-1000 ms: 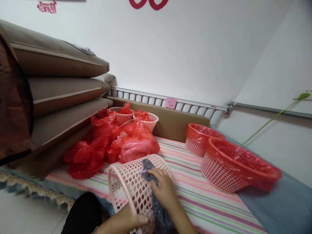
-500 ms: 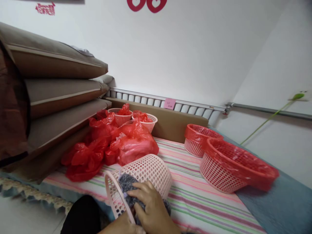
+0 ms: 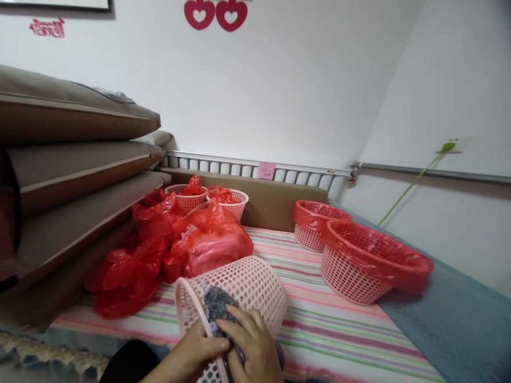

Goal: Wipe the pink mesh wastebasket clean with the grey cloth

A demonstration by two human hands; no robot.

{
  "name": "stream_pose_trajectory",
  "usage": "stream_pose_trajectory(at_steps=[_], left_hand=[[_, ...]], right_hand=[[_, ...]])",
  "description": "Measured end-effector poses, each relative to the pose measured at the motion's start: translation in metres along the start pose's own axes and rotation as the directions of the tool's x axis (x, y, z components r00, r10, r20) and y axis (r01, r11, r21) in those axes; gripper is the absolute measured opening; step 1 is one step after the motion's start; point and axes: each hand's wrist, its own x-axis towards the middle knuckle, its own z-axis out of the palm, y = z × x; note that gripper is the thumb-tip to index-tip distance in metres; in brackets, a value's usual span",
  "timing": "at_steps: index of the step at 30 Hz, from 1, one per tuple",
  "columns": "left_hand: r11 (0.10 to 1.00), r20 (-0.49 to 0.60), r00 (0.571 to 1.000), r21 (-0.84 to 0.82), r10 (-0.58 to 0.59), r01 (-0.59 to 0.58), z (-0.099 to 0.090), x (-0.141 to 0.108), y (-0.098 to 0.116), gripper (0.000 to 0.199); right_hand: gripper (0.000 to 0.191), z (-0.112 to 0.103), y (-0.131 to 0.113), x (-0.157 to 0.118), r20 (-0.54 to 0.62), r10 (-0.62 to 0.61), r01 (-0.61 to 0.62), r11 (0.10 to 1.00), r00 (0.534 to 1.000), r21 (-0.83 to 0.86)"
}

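Home interior, likely a bedroom or living room; can't tell which from here. Striped cloth (image 3: pixel 303 324) over a broad surface, ruffled trim (image 3: pixel 51 354) along its near left edge. Thick grey-brown cushions (image 3: pixel 80 159) stacked at the left. White radiator (image 3: pixel 215 166) against a plain white wall, grey pipe (image 3: pixel 423 173) running off from its right end. Paired red heart cutouts (image 3: pixel 215 15) up on the wall, corner of a dark frame (image 3: pixel 110 6) left of them. Socket (image 3: pixel 455 145) at right.

There are 5 mesh baskets (image 3: pixel 255 282), 2 of them lined with red plastic, along with 2 hands (image 3: pixel 253 346), 1 gray cloth (image 3: pixel 219 302), 3 large stacked cushions (image 3: pixel 80 159), 1 pink note (image 3: pixel 266 170), 2 red wall hearts (image 3: pixel 199 23) and 1 green cord (image 3: pixel 413 185).
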Motion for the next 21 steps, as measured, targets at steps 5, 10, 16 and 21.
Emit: stream_pose_trajectory(at_steps=[5,10,16,21], left_hand=[[0.986,0.077,0.997,0.166,-0.006,-0.007,-0.01,0.014,-0.006,0.055],[0.963,0.091,0.993,0.263,-0.081,0.055,-0.007,0.014,0.004,0.057],[0.848,0.199,0.973,0.53,-0.121,-0.003,0.019,0.011,0.039,0.053],[0.896,0.132,0.975,0.431,-0.179,0.106,-0.004,0.016,0.011,0.057]], right_hand=[[0.057,0.005,0.007,-0.013,-0.132,0.017,-0.022,0.999,0.991,-0.04],[0.053,0.009,0.006,-0.014,-0.158,0.073,-0.085,0.994,0.985,-0.069],[0.059,-0.002,0.008,-0.015,-0.269,0.029,-0.053,0.995,0.963,-0.085],[0.067,0.016,0.014,-0.022,-0.201,0.106,-0.128,0.986,0.974,-0.102]])
